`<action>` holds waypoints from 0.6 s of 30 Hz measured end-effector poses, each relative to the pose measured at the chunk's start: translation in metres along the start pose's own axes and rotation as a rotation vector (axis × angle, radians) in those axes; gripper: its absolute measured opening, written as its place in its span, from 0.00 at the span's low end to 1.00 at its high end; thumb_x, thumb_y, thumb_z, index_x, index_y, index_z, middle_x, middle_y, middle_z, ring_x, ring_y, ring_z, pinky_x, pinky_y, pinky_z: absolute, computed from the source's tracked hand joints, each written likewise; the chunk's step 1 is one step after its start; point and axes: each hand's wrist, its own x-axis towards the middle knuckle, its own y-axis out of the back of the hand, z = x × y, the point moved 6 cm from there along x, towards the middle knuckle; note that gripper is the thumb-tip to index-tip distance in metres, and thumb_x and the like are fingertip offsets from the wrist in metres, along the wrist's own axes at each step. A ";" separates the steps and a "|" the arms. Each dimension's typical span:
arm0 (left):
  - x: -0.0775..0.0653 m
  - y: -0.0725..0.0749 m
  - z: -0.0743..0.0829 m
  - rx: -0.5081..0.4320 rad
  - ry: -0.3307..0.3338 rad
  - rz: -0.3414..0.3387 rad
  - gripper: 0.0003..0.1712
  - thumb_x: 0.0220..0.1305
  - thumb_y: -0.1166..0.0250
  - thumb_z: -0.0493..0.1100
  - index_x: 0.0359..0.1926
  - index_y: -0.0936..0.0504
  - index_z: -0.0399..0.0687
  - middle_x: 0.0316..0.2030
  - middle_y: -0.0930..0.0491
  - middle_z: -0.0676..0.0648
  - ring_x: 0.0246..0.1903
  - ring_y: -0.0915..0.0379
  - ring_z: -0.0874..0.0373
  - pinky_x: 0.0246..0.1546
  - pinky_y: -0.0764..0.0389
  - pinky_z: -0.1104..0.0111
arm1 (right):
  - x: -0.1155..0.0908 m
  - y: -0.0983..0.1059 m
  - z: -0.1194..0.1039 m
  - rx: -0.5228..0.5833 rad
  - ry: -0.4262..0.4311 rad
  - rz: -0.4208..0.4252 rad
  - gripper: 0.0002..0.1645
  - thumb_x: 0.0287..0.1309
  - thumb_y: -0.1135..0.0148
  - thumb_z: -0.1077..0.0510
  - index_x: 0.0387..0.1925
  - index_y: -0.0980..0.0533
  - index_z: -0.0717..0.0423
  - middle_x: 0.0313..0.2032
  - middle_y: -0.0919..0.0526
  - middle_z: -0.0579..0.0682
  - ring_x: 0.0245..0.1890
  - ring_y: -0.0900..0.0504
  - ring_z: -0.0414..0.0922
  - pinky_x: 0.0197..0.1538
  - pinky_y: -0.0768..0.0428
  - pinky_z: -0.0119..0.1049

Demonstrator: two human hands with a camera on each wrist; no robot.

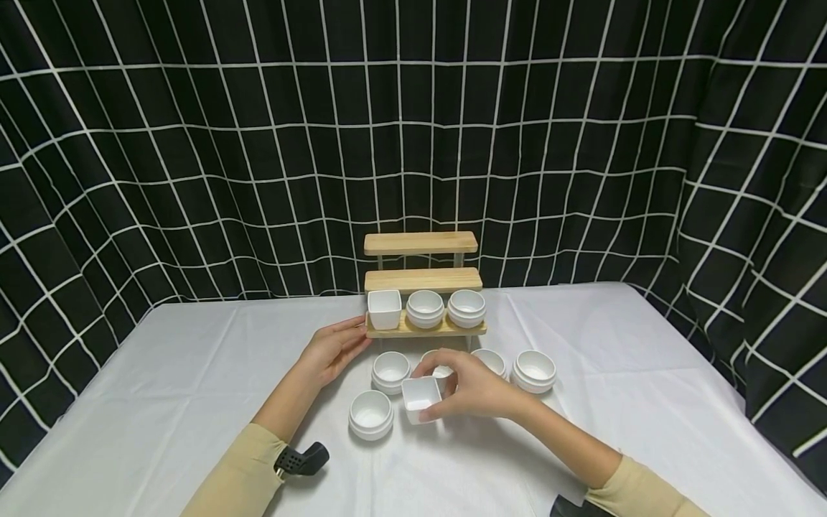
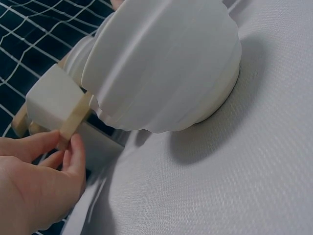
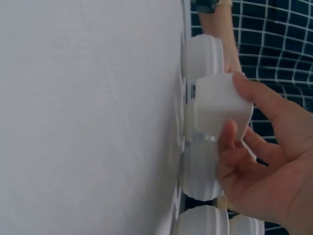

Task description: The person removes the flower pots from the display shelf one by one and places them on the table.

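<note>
Square cup (image 1: 420, 402) in right hand (image 1: 474, 388), left hand (image 1: 332, 352) at the lowest shelf (image 1: 446, 332)

The right hand bends its thumb and fingers against the sides of the cup, which looks lifted over the white cloth (image 1: 161, 402) — in front of a row of 4 round cups (image 1: 535, 372), with a narrow gap to the nearer round cup (image 1: 371, 416). The left hand pinches the left end of the shelf. There stand an other square cup (image 1: 384, 312), close to the left edge, and 2 shelf cups (image 1: 425, 310), with small room between them. The 2 upper shelves (image 1: 423, 280) rise behind in steps. The cloth stretches wide — to the left and to the right.
</note>
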 end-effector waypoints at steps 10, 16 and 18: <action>-0.001 -0.001 0.000 -0.009 0.000 0.001 0.27 0.78 0.46 0.26 0.75 0.36 0.24 0.73 0.34 0.25 0.42 0.17 0.65 0.59 0.14 0.72 | 0.000 -0.004 0.001 0.000 0.019 -0.026 0.29 0.45 0.15 0.66 0.50 0.18 0.64 0.47 0.19 0.55 0.19 0.23 0.34 0.22 0.19 0.26; -0.001 -0.002 0.000 -0.015 0.002 0.005 0.27 0.78 0.46 0.26 0.74 0.35 0.24 0.72 0.34 0.25 0.42 0.17 0.65 0.59 0.13 0.72 | -0.001 -0.007 -0.001 -0.048 0.074 -0.030 0.29 0.45 0.15 0.66 0.49 0.19 0.65 0.46 0.20 0.55 0.22 0.21 0.32 0.27 0.13 0.29; -0.001 -0.002 0.000 -0.013 0.001 0.007 0.27 0.78 0.46 0.26 0.74 0.35 0.25 0.72 0.34 0.25 0.42 0.17 0.65 0.59 0.13 0.72 | -0.001 -0.007 -0.001 -0.064 0.082 -0.030 0.29 0.45 0.15 0.66 0.49 0.19 0.65 0.46 0.20 0.55 0.23 0.19 0.32 0.28 0.11 0.30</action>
